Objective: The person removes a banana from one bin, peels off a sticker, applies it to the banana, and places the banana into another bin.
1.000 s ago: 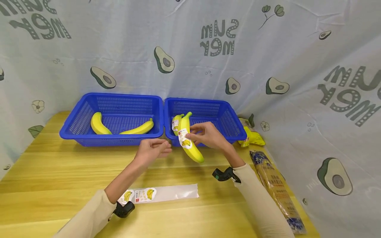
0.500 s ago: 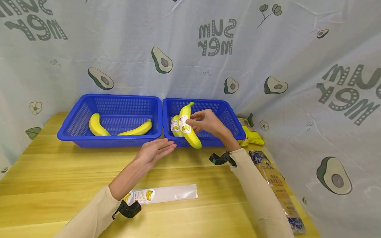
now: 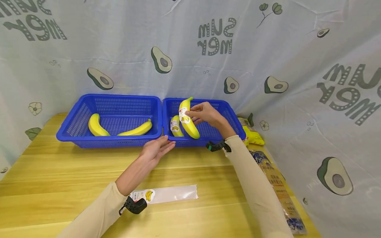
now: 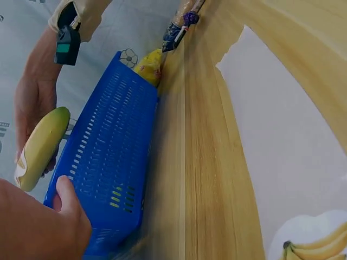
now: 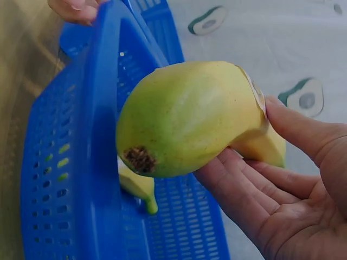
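Observation:
My right hand [image 3: 206,114] pinches a yellow banana [image 3: 188,120] with a white printed label [image 3: 184,115], thumb on one side and fingers on the other. The banana is tilted, stem up, over the left part of the right blue basket [image 3: 205,142]; its green-tinged tip [image 5: 140,160] faces the right wrist camera. Inside that basket lies another labelled banana [image 3: 176,127]. My left hand [image 3: 154,150] touches the basket's front rim near its left corner, fingers mostly extended; in the left wrist view its thumb [image 4: 68,192] overlaps the rim.
A second blue basket [image 3: 110,143] adjoins on the left, holding two unlabelled bananas [image 3: 96,125]. A strip of banana labels [image 3: 166,194] lies on the wooden table [image 3: 74,185]. Yellow packets [image 3: 254,135] and a long bag [image 3: 276,185] line the right edge, beside a printed curtain [image 3: 190,76].
My right hand has carried the labelled banana up and away, from before the right basket's front rim to above its inside. My left hand has reached forward and right to the rim.

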Demonstrator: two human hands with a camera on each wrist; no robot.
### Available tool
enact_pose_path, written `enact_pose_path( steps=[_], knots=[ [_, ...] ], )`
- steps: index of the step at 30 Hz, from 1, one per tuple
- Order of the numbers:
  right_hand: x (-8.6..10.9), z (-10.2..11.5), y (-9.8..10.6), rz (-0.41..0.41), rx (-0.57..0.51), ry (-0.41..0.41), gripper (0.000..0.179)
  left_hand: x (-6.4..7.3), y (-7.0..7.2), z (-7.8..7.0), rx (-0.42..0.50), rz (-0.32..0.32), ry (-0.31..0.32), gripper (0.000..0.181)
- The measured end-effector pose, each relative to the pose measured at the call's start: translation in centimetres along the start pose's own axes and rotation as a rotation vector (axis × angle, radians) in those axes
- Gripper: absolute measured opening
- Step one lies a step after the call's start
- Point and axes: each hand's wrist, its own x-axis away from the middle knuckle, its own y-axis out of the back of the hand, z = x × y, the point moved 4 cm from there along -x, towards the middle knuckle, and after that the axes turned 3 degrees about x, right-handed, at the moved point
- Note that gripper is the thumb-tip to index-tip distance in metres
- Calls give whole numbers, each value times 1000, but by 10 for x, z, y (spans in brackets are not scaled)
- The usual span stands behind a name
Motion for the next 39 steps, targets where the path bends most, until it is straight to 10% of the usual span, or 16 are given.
enact_pose_path(
  steps=[39],
  knots=[
    [-72, -45, -4, 215, 103, -442, 48, -15, 4, -1, 19, 7, -19, 8]
  ],
)
